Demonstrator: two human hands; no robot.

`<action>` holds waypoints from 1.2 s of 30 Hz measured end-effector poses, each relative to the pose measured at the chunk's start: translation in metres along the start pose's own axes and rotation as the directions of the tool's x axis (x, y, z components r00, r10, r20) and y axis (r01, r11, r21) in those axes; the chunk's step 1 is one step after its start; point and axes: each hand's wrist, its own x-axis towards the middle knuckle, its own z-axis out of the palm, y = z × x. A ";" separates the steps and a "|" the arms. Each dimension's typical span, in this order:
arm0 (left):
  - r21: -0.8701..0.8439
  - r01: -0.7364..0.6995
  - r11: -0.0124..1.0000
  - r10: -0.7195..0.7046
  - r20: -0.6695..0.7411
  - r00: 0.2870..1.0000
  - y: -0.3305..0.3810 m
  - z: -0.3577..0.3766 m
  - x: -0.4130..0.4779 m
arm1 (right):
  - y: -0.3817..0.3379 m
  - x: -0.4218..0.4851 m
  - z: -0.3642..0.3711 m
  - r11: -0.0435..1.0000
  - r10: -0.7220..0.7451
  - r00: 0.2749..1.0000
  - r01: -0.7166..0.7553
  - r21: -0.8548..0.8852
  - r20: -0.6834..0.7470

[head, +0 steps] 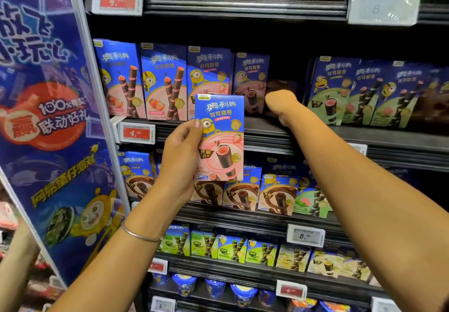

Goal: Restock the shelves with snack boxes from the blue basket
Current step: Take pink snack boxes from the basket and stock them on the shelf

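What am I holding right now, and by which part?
The left hand grips the blue-and-pink cardboard snack box by its left edge. The right hand reaches into the shelf; its hold cannot be told.

And there's a blue banner (48, 117) left of the left hand (179, 156), a red tag (137, 133) just beside it, cups (184, 285) well below.
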 end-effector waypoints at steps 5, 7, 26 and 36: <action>-0.030 0.002 1.000 -0.002 0.001 1.000 -0.001 0.001 0.001 | -0.002 -0.014 -0.013 0.998 -0.038 0.999 0.037 -0.049 -0.012; -0.058 -0.003 0.998 0.004 0.015 1.000 0.000 0.000 0.000 | 0.000 -0.031 -0.025 0.987 -0.151 0.985 0.146 -0.064 -0.089; 0.572 -0.649 0.502 0.623 0.282 0.730 0.052 0.027 0.030 | -0.016 -0.067 -0.059 0.942 -0.312 0.945 0.321 0.102 -0.097; 0.803 -0.554 -0.220 0.530 0.575 0.623 0.088 0.031 0.090 | -0.011 -0.023 -0.026 0.951 -0.242 0.961 0.209 -0.226 -0.131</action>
